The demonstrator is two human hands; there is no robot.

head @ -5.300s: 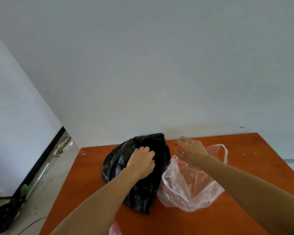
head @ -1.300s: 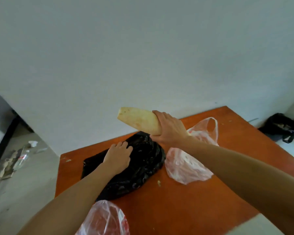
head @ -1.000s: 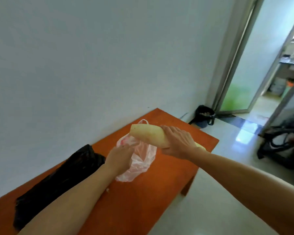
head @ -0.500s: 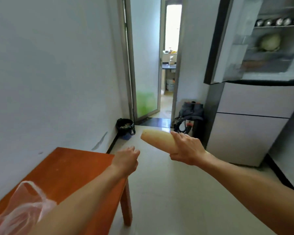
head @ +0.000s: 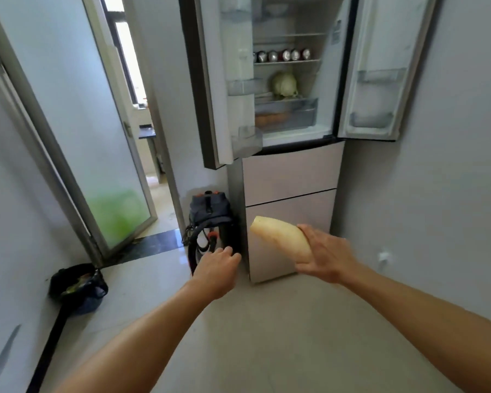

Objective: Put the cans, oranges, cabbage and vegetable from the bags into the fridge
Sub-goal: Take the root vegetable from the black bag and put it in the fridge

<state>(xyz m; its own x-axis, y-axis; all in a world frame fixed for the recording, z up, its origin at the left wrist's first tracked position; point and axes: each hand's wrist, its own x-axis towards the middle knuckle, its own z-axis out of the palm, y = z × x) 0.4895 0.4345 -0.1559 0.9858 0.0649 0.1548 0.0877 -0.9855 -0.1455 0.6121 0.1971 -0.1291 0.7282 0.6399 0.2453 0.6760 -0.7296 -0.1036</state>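
A black bin (head: 77, 285) is located on the floor at the far left, against the wall. Beside it, a frosted glass door (head: 68, 123) is shown open. A grey appliance (head: 210, 214) with a black hose is positioned on the floor, just beside the left flank of the fridge (head: 289, 177).

The left hand (head: 219, 270) is extended forward in front of this appliance. Its fingers are loosely curled and released; nothing is held.

Both upper doors of the fridge are swung open. Inside, the cans (head: 282, 55) are lined up in a row on one shelf. The cabbage (head: 284, 85) is seated on the shelf below. The oranges (head: 271, 119) are contained in the clear drawer beneath the cabbage.

The vegetable (head: 281, 238), long and pale, is held in the air in front of the lower fridge drawers, with its cut end directed up and to the left. It is grasped at its lower end by the right hand (head: 323, 258), whose fingers are wrapped around it.
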